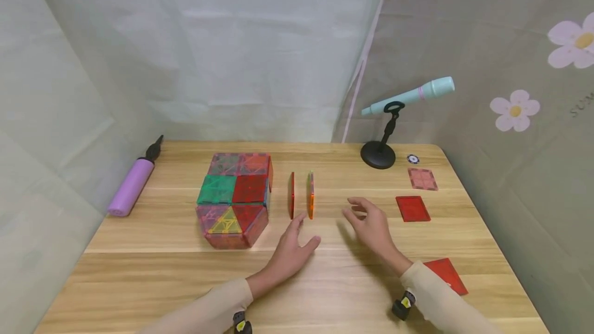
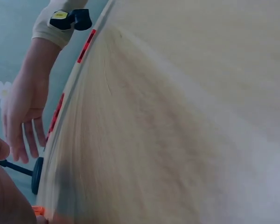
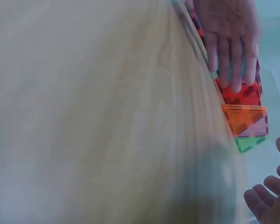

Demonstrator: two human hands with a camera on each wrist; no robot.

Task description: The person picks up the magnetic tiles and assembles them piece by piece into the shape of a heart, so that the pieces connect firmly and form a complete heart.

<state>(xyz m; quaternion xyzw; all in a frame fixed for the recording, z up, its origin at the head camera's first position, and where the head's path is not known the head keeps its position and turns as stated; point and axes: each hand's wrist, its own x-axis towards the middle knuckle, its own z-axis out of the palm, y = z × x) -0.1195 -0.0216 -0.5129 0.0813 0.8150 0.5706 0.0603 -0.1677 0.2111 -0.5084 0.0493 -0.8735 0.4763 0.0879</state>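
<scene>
Two upright magnetic tiles stand side by side, edge-on in the head view: a red tile [image 1: 292,195] and, to its right, a tile group with orange, purple and green parts [image 3: 245,120]. My left hand [image 1: 287,252] has its fingers extended, the fingertips close to the near ends of these tiles; whether they touch cannot be told. My right hand [image 1: 373,227] is to their right, fingers loosely bent, holding nothing. Left of the upright tiles sits a low block built of magnetic tiles [image 1: 250,188], with green, red, purple and yellow pieces on top.
On the right lie a pink tile [image 1: 423,179], a red square tile [image 1: 413,209], another red tile [image 1: 446,274] partly under the right sleeve, and a small round chip [image 1: 413,159]. Behind, a light-blue microphone [image 1: 413,95] rests on a black stand [image 1: 378,154]. A purple hand pump [image 1: 132,187] lies far left.
</scene>
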